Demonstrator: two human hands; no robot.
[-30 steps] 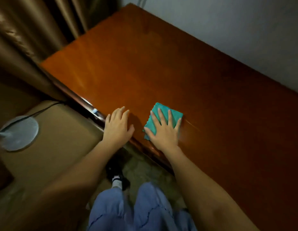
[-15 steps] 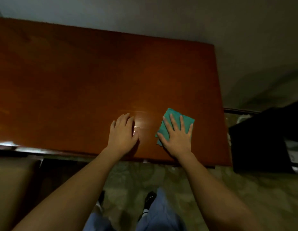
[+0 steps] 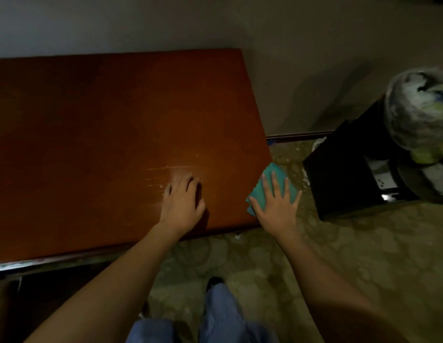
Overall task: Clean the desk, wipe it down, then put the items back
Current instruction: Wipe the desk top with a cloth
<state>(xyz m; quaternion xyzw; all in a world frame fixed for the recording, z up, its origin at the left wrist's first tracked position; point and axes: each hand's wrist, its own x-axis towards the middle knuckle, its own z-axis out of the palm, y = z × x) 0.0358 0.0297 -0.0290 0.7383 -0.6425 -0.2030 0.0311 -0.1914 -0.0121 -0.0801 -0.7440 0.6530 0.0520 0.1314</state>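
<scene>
Cloth [image 3: 273,180], teal and folded, now sits at the desk's right end near the front corner, partly overhanging that edge, where half a second ago it lay fully on the wood, further in from the end. The right hand [image 3: 277,204] lies flat on it with fingers straight and spread, pressing rather than gripping; those fingers point away from the person, toward the wall. The folded cloth is roughly square and sits turned, one corner pointing toward the wall, so no long axis can be told. The left hand [image 3: 182,201] rests palm down on the desk [image 3: 104,134], fingers relaxed and holding nothing, just left of the cloth hand, as it did before. A faint pale streak shows on the wood just beyond its fingertips.

The head view has swung right since the earlier frames: the desk's right end and the patterned floor [image 3: 364,256] past it now fill more of the picture, and a black box-like unit [image 3: 344,177] stands on the floor well apart from the desk, with a blurred, bulging plastic bag [image 3: 418,112] on it. No writing or labels can be read anywhere. The desk's long axis runs left to right along the wall [image 3: 215,23].
</scene>
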